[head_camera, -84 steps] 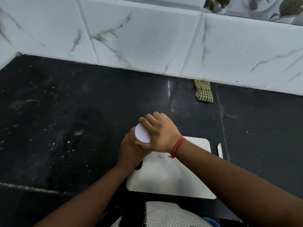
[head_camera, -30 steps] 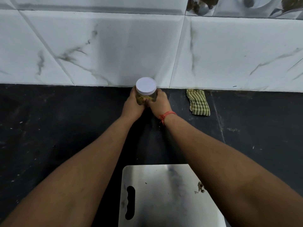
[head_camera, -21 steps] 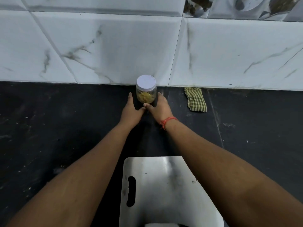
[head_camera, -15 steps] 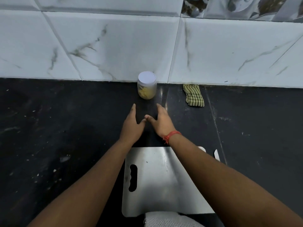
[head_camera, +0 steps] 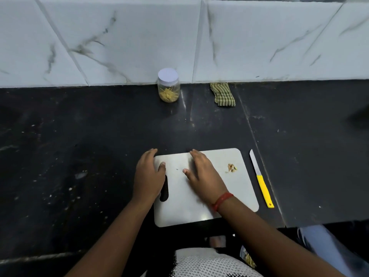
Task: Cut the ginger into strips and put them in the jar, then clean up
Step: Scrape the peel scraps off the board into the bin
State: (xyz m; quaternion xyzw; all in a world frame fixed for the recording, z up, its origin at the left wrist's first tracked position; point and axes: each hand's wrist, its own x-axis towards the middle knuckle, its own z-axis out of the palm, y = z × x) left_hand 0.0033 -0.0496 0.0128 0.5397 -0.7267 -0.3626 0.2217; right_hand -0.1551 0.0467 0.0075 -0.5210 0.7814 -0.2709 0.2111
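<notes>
A clear jar [head_camera: 168, 88] with a white lid stands against the tiled wall, yellow ginger strips inside it. The white cutting board [head_camera: 201, 200] lies near the counter's front edge. My left hand [head_camera: 148, 175] rests open over the board's left edge, by its handle slot. My right hand [head_camera: 204, 175] lies open on the board's middle, holding nothing. A small heap of ginger scraps [head_camera: 231, 167] sits near the board's far right corner. A knife [head_camera: 261, 179] with a yellow handle lies on the counter just right of the board.
A folded green checked cloth [head_camera: 223, 94] lies by the wall, right of the jar. The black counter [head_camera: 79, 148] carries small pale specks on its left half. The counter's front edge runs below the board, with legs in view under it.
Both hands screwed on the lid, carried the jar to the wall and let it go. They have since drawn back onto the cutting board, open and empty.
</notes>
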